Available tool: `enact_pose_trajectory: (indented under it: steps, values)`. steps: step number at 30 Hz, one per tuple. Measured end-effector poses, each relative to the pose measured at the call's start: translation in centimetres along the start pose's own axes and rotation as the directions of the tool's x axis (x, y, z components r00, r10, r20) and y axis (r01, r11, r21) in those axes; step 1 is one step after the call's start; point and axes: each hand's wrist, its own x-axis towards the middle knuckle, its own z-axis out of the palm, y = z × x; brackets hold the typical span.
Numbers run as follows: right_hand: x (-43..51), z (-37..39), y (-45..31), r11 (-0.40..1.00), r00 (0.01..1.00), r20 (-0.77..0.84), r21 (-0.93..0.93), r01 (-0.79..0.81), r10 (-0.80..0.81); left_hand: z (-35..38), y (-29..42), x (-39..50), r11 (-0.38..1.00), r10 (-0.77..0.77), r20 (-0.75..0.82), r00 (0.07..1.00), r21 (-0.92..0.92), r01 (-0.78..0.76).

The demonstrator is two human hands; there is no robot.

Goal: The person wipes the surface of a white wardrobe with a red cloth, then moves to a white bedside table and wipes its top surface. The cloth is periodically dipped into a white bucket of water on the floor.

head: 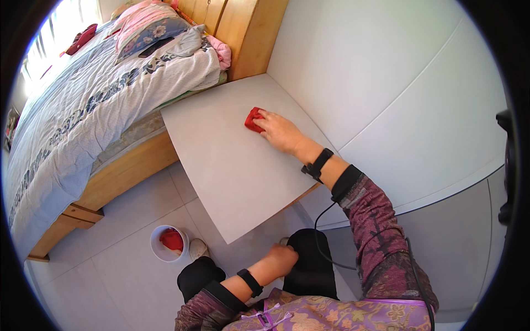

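A folded red cloth (253, 120) lies pressed on the pale grey tabletop (215, 165), under the fingers of my right hand (281, 131). That arm reaches across the top from its near right side. My left hand (278, 261) is curled beside my right knee, below the near edge of the table; its fingertips are hidden, and I see nothing in it. On the floor by my left foot stands a white bucket (153, 244), with another red cloth (171, 239) inside.
At the left is a wooden bed (128, 178) with a patterned quilt (112, 91), floral pillow (151, 35) and dark phone-like object (156, 47). White panels (364, 62) border the table on the right. A black cable (321, 244) hangs from my right wrist past my knee.
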Motion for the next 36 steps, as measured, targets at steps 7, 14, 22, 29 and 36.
enact_pose_trajectory:
  steps: [7,14,22,29,36]
  values:
    - [-7.2,-2.9,-4.4,0.991,0.988,0.105,0.079,0.106,-0.114,0.9,1.0,-0.5,1.000,-0.001,-0.066,0.998,0.029,0.003]
    - [-13.9,-5.7,-8.9,0.962,0.970,0.014,0.133,0.240,-0.244,0.4,1.0,-1.3,0.998,-0.024,-0.062,0.998,0.055,0.027]
    - [-7.1,-3.9,-7.4,0.978,0.976,0.083,0.062,0.197,-0.202,0.7,1.3,-1.9,0.997,-0.005,-0.096,0.995,0.080,0.013]
    - [4.5,-0.1,-5.8,0.986,0.986,0.019,0.031,0.164,-0.165,0.8,1.1,-1.7,0.998,-0.006,-0.088,0.996,0.064,0.012]
    - [6.4,0.6,-6.8,0.993,0.993,-0.004,-0.011,0.115,-0.115,0.6,0.2,-1.3,0.998,-0.034,-0.134,0.990,0.054,0.041]
